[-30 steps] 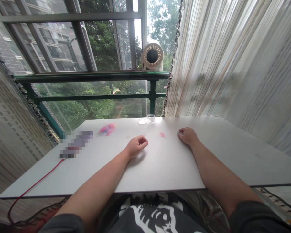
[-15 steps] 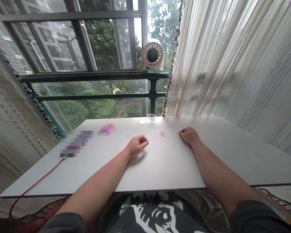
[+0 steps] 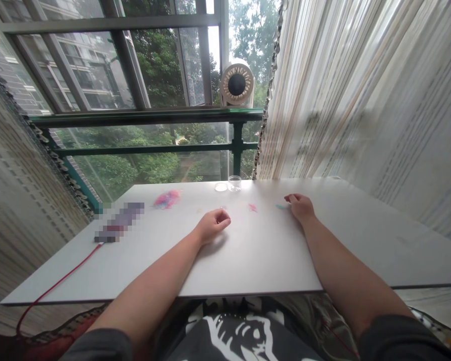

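Observation:
My left hand rests on the white table near its middle, fingers curled in loosely with nothing visible in them. My right hand lies farther right, fingers bent, its fingertips right next to a small teal speck. A small pink bit lies between the two hands. A larger pink and blue heap sits at the far left of the table. A small clear jar and its round lid stand at the far edge.
A blurred-out object with a red cable lies at the table's left. A round white fan sits on the green railing. Striped curtains hang to the right and left.
My right hand has slid a little to the right and farther away, uncovering the teal speck beside its fingertips. My left hand has not moved.

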Available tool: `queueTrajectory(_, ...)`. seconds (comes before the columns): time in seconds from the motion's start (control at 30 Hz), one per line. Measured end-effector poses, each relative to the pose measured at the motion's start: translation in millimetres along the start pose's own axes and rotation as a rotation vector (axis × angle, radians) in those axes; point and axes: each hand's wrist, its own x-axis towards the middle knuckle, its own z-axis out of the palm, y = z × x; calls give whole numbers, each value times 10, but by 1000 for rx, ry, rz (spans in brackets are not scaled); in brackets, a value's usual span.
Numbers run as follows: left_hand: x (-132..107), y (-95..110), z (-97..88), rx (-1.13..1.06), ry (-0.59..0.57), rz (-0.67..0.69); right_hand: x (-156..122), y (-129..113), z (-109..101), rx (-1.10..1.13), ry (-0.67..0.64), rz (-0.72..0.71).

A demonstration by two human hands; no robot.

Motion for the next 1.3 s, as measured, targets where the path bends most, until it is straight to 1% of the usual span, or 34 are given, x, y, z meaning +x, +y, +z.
queueTrajectory(0.1,4,-6,5,-5,3,-2,-5,-19,-21,85,126,57)
queueTrajectory(0.13,5,-9,7,-6,3,-2,-15,-36,-23,104,144,62)
queueTrajectory(0.2,7,-16,9,-7,3,1,-45,-87,-12,176,129,49)
queueTrajectory(0.33,6,-27,12,-5,-1,6,-147,-226,95,356,1,-6)
queueTrajectory(0.4,5,-30,14,-4,2,5,-223,-297,180,394,-96,-39)
queueTrajectory(0.53,2,-37,20,-8,0,-5,-404,-415,316,340,-355,-148)
queueTrajectory(0.6,1,-41,22,-11,-1,-6,-470,-452,336,300,-421,-206)
queueTrajectory(0.7,3,-50,24,-7,-1,6,-503,-470,319,315,-432,-239)
queueTrajectory(0.87,9,-63,30,-7,-2,12,-486,-452,279,383,-454,-195)
queueTrajectory(1.03,-5,-57,25,-10,-4,17,-544,-487,288,378,-476,-211)
queueTrajectory(1.3,-33,-74,9,30,4,7,-680,-592,330,341,-601,-233)
